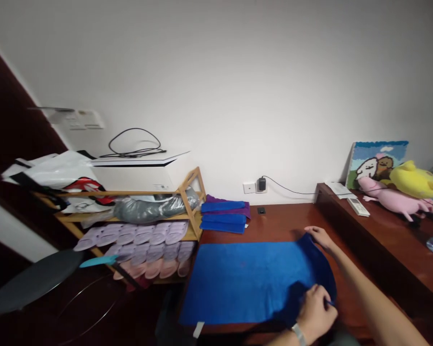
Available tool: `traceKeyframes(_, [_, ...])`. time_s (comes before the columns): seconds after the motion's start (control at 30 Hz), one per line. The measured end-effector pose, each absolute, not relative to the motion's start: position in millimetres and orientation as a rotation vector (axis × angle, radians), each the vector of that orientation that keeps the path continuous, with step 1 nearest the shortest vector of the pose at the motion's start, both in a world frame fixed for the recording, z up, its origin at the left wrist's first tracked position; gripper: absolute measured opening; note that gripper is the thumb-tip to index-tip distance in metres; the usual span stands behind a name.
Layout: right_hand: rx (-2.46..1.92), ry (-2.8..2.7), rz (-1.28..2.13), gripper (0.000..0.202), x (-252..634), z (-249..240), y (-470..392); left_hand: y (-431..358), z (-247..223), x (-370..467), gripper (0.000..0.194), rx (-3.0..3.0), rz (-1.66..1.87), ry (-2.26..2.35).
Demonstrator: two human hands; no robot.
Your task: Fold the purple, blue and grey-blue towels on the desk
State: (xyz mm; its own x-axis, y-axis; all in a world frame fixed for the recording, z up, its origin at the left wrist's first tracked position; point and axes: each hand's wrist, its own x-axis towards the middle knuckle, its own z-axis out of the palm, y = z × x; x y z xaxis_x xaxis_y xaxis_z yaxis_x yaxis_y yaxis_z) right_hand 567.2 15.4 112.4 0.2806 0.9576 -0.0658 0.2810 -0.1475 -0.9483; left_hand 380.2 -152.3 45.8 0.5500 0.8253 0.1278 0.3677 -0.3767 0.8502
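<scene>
A blue towel [245,278] lies spread over the reddish-brown desk [277,221], with a small white tag [198,329] at its near left corner. Its right end is raised and curves up between my hands. My right hand [319,237] pinches the far right corner between thumb and fingers. Closer to me, my left hand [315,312], with a pale band [299,333] on the wrist, is closed on the near right corner. Behind the spread towel sit folded blue towels [223,222] and a purple towel [247,210].
A wooden rack [193,192] with rows of slippers [144,234] and a white box [140,175] borders the desk's left. On the raised ledge [393,235] at right are plush toys [393,197] and a remote [358,207]. A charger [262,183] plugs into the wall.
</scene>
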Motion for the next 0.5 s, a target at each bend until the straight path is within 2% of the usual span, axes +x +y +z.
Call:
traceKeyframes(0.13, [-1.489, -1.375, 1.066, 0.036, 502, 138, 35, -155, 81, 271, 0.014, 1.383, 0.939, 1.095])
traceKeyframes(0.27, [-1.351, -1.642, 1.136, 0.035, 401, 152, 64, -175, 101, 159, 0.016, 1.125, 1.186, 1.156])
traceKeyframes(0.4, [-1.222, -1.939, 1.080, 0.028, 273, 152, 96, -194, 94, 64, 0.018, 1.007, 1.340, 1.396])
traceKeyframes(0.5, [-1.142, -2.143, 0.962, 0.016, 180, 140, 108, -196, 73, 6, 0.024, 0.996, 1.326, 1.725])
